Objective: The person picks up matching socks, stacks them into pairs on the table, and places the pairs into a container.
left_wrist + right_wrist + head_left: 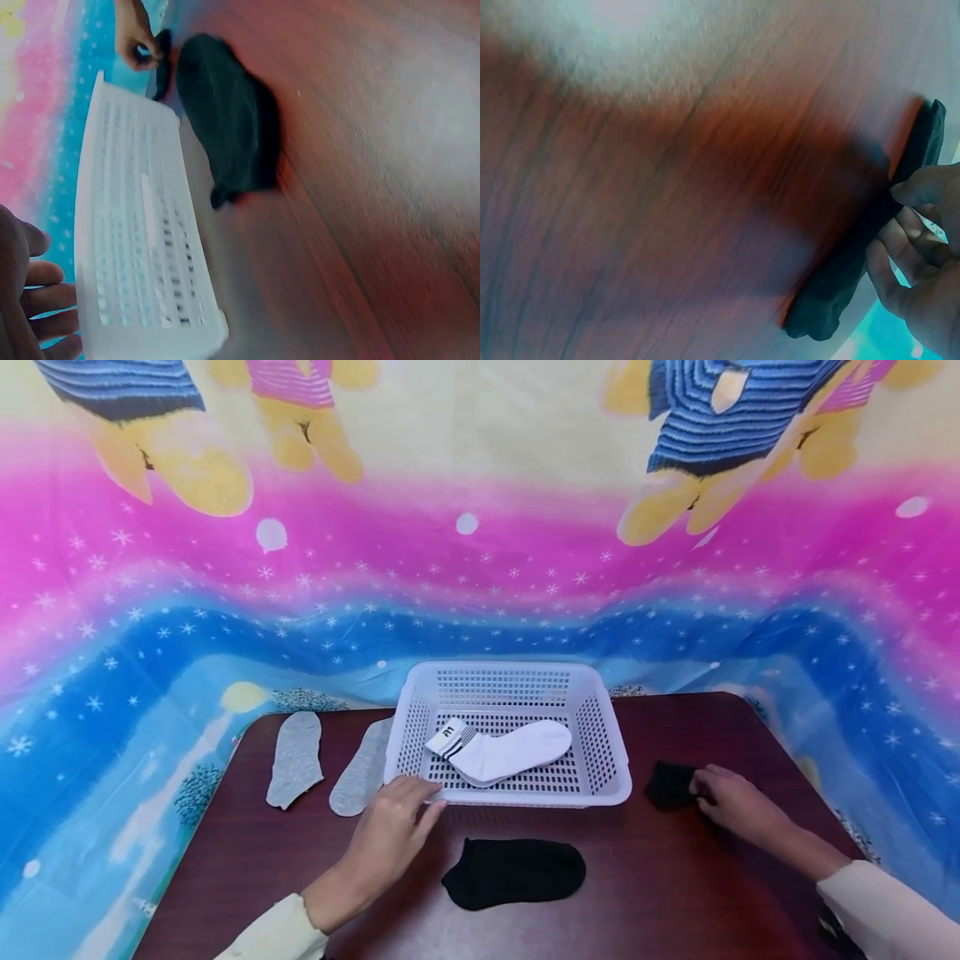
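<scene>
A: Where does the black sock [670, 785] lie?

B: At the right of the tabletop [667, 893], beside a white basket [525, 797], pinched in a person's right hand [731, 802]. The grip is narrow, thumb and fingers meeting on the cloth with both ends loose. Whether the sock is lifted cannot be told.

A: What could go wrong there?

B: A sharp pull might fold the soft cloth or tug it free, with so little of it pinched. A second black sock [517, 872], flat on the near side of the basket, could be confused with it, being the same color.

A: And the left hand [390, 827]?

B: At the basket's near left corner, fingers loosely extended along the rim, nothing visibly clasped. A careless push might slide the basket against the inner gray sock [360, 777], partly hidden by its left wall, or jostle the white sock [517, 756] lying inside.

A: What else is around?

B: An outer gray sock [295, 760] lies farther left, apart from the basket. The basket's walls block a low, straight path between the right hand and both gray socks. Beyond the far edge hangs a printed curtain [465, 577].
</scene>
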The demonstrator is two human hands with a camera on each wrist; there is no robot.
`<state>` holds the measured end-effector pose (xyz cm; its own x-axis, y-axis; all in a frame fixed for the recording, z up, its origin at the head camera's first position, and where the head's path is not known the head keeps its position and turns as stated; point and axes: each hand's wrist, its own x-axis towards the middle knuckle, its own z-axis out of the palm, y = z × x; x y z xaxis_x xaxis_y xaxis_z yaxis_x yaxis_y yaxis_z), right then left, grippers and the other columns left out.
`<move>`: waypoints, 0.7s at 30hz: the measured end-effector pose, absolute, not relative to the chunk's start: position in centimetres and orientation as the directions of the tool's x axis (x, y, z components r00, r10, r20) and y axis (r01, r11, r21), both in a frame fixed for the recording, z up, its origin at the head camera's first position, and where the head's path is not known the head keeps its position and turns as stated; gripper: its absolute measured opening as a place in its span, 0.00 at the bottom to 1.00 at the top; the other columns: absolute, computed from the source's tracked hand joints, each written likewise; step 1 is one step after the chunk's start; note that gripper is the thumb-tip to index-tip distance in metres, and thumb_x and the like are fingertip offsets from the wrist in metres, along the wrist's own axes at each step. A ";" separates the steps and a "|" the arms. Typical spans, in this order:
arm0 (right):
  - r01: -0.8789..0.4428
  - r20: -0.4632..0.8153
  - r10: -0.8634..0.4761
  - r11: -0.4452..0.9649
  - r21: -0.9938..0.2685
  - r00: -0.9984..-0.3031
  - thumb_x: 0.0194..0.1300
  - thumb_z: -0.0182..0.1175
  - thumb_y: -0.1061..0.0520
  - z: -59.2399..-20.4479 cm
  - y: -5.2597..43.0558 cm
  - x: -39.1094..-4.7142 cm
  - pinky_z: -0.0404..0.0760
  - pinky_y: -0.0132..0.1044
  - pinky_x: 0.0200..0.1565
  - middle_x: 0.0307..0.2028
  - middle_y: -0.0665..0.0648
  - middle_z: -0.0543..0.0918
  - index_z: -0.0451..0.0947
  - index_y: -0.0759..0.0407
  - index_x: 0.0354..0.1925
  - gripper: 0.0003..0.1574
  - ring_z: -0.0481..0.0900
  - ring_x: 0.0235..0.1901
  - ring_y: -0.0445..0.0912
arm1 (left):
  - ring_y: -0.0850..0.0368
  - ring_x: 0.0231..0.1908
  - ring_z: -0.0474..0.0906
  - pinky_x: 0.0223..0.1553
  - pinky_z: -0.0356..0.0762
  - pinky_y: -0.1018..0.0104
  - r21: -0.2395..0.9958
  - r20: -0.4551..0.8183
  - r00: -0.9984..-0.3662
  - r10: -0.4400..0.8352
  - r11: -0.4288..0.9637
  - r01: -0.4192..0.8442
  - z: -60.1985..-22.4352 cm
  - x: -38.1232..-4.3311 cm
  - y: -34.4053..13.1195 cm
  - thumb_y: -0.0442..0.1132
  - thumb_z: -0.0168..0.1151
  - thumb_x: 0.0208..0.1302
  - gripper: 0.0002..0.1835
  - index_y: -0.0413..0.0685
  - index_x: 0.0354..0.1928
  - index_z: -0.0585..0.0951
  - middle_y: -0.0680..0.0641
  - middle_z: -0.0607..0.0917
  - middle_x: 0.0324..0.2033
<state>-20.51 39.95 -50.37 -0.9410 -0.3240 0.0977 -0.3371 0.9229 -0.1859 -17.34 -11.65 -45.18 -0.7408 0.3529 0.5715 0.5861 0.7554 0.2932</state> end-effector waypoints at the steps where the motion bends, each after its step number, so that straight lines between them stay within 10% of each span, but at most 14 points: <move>1: -0.335 0.092 -0.324 0.923 -0.187 -0.942 0.56 0.66 0.64 -50.3 39.8 -20.4 0.73 0.32 0.28 0.34 0.49 0.75 0.76 0.54 0.36 0.11 0.73 0.30 0.37 | 0.58 0.42 0.79 0.45 0.79 0.61 0.284 0.581 -0.728 0.364 0.747 0.601 -45.1 -17.2 -11.4 0.41 0.69 0.57 0.12 0.46 0.43 0.84 0.51 0.85 0.38; 10: -0.365 0.069 -0.359 0.899 -0.244 -0.931 0.55 0.66 0.65 -49.9 38.2 -19.0 0.71 0.30 0.27 0.34 0.46 0.75 0.75 0.51 0.36 0.13 0.71 0.29 0.33 | 0.62 0.39 0.76 0.42 0.75 0.70 0.241 0.632 -0.586 0.506 0.591 0.770 -45.2 -15.3 -7.8 0.43 0.60 0.66 0.07 0.49 0.39 0.80 0.56 0.80 0.35; 21: -0.321 -0.048 -0.345 0.909 -0.267 -0.937 0.58 0.65 0.61 -49.6 36.2 -18.4 0.68 0.29 0.27 0.32 0.44 0.71 0.72 0.47 0.33 0.12 0.66 0.26 0.32 | 0.64 0.44 0.78 0.48 0.75 0.72 0.236 0.197 -0.650 0.734 0.608 0.758 -45.9 -13.9 0.3 0.50 0.58 0.67 0.17 0.49 0.51 0.80 0.55 0.83 0.42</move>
<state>-18.36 36.22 -49.60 -0.9373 -0.3453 -0.0476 -0.3212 0.9087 -0.2665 -13.87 0.32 -45.87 -0.6496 0.7344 0.1966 0.7584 0.6077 0.2357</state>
